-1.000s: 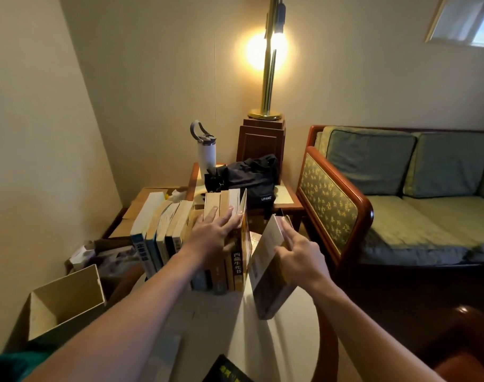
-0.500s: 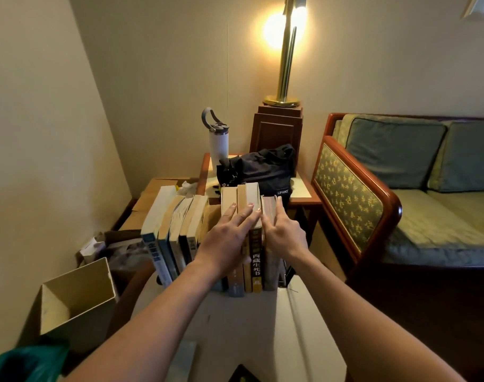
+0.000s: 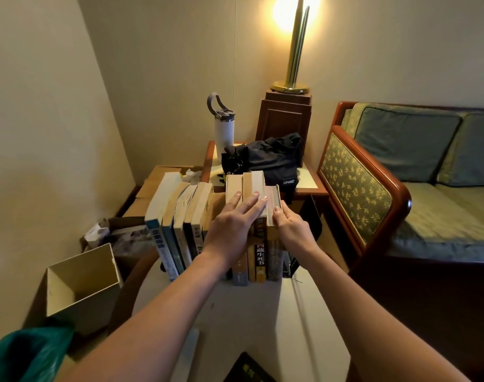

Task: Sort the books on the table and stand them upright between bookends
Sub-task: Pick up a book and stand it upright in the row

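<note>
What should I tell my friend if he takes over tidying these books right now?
Left hand: flat, pressing down on the upright books.
Right hand: gripping the rightmost book, next to the black bookend.
Done: a row stands on the table.
Left: straighten the leaning books at the row's left end, and add the dark book lying at the table's near edge.

Free: bare table top (image 3: pixel 252 312) on near side of book row (image 3: pixel 191 216), between forearms. Blocked ahead by row, leaning at left end, upright at right. Upright tops covered by flat left hand (image 3: pixel 235 224); rightmost book (image 3: pixel 274 257) gripped by right hand (image 3: pixel 292 230), black bookend (image 3: pixel 290 267) just beside. Beyond row: black bag (image 3: pixel 265 158), bottle (image 3: pixel 223 130). Left of table: open box (image 3: pixel 81 285). Right: floor gap, then sofa arm (image 3: pixel 365 194). Near edge: dark book (image 3: pixel 249 368).
</note>
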Demonstrator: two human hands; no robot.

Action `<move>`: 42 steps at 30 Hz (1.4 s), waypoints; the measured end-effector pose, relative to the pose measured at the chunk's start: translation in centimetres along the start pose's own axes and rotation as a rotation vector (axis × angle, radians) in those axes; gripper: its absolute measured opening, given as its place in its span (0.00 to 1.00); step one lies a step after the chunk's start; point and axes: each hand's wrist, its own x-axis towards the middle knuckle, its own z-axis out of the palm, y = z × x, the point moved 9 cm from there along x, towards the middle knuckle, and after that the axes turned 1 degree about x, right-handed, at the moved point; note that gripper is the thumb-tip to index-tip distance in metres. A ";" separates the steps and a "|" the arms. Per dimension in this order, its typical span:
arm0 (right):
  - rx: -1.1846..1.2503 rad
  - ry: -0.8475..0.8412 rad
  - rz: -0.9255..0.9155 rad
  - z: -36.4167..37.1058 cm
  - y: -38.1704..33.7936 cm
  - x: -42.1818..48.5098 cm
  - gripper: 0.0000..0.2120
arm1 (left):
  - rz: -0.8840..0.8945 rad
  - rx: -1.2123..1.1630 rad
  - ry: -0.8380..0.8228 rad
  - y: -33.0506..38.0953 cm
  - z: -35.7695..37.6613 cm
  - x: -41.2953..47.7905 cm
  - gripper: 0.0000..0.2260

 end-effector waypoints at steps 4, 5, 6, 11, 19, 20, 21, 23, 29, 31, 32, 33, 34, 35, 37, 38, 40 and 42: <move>-0.017 -0.019 -0.018 0.0 0.0 -0.5 0.30 | -0.002 0.007 -0.032 0.0 0.0 -0.1 0.32; -0.020 -0.020 -0.034 0.0 -0.2 -0.8 0.31 | 0.000 0.009 -0.052 0.0 0.1 -0.2 0.32; -0.030 -0.019 -0.056 0.0 -0.3 -1.2 0.32 | 0.000 0.008 -0.072 0.1 0.1 -0.4 0.32; -0.079 -0.002 -0.151 0.2 -1.0 -3.9 0.35 | 0.012 -0.003 -0.084 0.4 -0.6 -2.8 0.33; -0.145 0.058 -0.219 0.3 -1.5 -8.6 0.34 | -0.033 0.052 -0.060 -2.2 -2.1 -9.4 0.41; -0.163 0.062 -0.219 0.5 -1.4 -9.1 0.35 | -0.053 0.070 -0.071 -2.9 -2.1 -10.3 0.42; -0.181 0.068 -0.234 0.8 -1.3 -9.7 0.36 | -0.070 0.084 -0.083 -3.7 -2.2 -11.2 0.42; -0.206 0.067 -0.261 1.5 -1.4 -11.3 0.35 | -0.098 0.099 -0.099 -5.0 -2.1 -13.2 0.42; -0.483 -0.130 -0.155 6.0 4.6 -15.3 0.36 | -0.349 -0.068 -0.316 -7.4 0.5 -21.8 0.37; -0.579 -0.320 -0.116 7.7 6.9 -17.0 0.36 | -0.472 -0.064 -0.475 -8.3 2.5 -25.0 0.40; -0.607 -0.423 -0.109 8.5 7.8 -18.0 0.36 | -0.534 -0.065 -0.544 -8.7 3.4 -26.6 0.43; -0.654 -0.501 -0.123 9.0 8.9 -18.8 0.36 | -0.586 -0.073 -0.605 -9.0 4.2 -28.1 0.45; -0.711 -0.547 -0.138 9.2 9.7 -19.5 0.39 | -0.622 -0.088 -0.655 -9.1 4.8 -29.3 0.47; -0.782 -0.561 -0.138 9.1 10.6 -20.0 0.42 | -0.645 -0.101 -0.687 -9.1 5.2 -30.2 0.48; -0.845 -0.524 -0.168 8.7 11.4 -20.5 0.48 | -0.669 -0.112 -0.684 -8.9 5.3 -31.2 0.49; -0.842 -0.502 -0.166 8.6 11.7 -20.6 0.49 | -0.678 -0.120 -0.664 -8.8 5.3 -31.4 0.49; -0.824 -0.461 -0.151 8.6 11.9 -20.6 0.49 | -0.698 -0.145 -0.630 -8.6 5.1 -31.2 0.49; -0.815 -0.384 -0.116 8.4 12.1 -20.4 0.45 | -0.709 -0.167 -0.602 -8.3 4.7 -30.8 0.48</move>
